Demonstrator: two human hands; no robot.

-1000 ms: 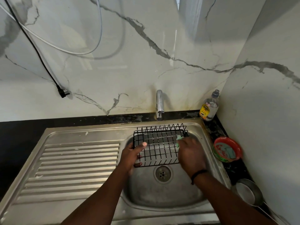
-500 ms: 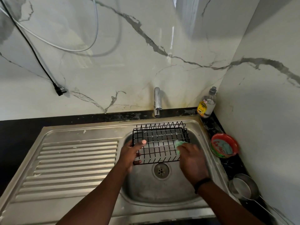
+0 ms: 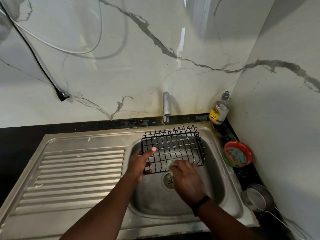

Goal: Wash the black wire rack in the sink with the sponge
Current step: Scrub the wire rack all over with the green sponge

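Over the sink (image 3: 230, 187) basin, the left hand (image 3: 140, 161) clamps its grip on the black wire rack (image 3: 173, 146)'s left edge; the right hand (image 3: 187, 181) pinches the green sponge (image 3: 168, 164) against its near edge.

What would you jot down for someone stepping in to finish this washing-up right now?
Left hand: grips the left edge of the black wire rack, thumb hooked over the top wire, holding it tilted over the sink basin.
Right hand: holds the green sponge against the rack's near edge, above the drain.
Tap: no water can be seen running.
Done: scrubbing is under way; how much is already clean cannot be told.
Left: scrub the remaining wires, then probably rinse. Soap bottle stands at the back right corner.
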